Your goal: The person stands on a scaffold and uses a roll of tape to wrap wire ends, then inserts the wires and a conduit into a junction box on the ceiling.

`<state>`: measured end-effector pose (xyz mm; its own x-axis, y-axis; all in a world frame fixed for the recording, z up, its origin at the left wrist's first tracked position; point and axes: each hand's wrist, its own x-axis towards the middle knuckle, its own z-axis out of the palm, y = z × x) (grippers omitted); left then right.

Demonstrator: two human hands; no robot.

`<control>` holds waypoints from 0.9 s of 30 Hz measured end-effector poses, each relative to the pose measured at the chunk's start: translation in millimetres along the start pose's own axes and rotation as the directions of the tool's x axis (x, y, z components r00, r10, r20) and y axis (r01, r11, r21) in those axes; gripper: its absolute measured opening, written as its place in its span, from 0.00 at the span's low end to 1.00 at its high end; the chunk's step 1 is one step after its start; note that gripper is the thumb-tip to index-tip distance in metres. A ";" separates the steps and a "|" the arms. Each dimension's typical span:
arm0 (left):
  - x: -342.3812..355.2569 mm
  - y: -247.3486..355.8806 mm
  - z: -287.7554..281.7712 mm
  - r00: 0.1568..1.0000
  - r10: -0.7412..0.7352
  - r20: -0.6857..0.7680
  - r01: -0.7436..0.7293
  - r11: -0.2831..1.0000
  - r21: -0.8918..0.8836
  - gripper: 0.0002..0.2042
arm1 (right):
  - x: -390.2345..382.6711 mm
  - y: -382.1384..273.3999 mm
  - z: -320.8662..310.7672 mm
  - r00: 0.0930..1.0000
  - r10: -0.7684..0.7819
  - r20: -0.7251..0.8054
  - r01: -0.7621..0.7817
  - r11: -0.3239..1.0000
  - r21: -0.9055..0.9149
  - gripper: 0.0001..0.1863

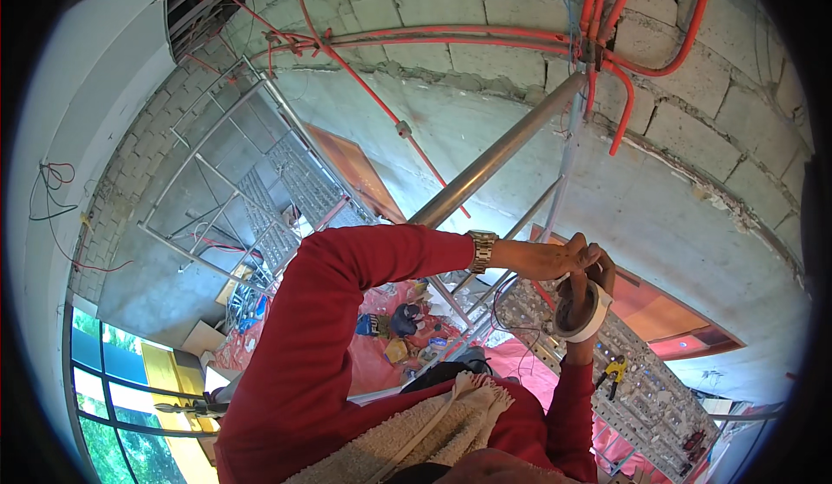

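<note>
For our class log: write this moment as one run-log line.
left hand: on tape roll | right hand: gripping roll | behind: scaffold pole

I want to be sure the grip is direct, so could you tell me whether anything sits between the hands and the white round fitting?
Nothing visible does. The right hand and the left hand both rest directly on the white round fitting, meeting at its upper edge.
</note>
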<state>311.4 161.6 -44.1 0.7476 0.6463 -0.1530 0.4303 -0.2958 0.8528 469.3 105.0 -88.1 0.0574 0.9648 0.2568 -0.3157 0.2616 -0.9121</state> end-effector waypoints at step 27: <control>5.2 16.8 -36.0 0.914 0.081 -0.398 -0.131 0.986 -0.099 0.09 | 20.5 8.1 -74.1 0.973 0.219 0.076 -0.217 0.976 -0.024 0.25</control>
<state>304.4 185.3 -12.6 0.5172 0.8463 0.1280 0.2762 -0.3066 0.9109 538.1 129.0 -113.9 -0.0856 0.9935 0.0747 -0.2978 0.0461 -0.9535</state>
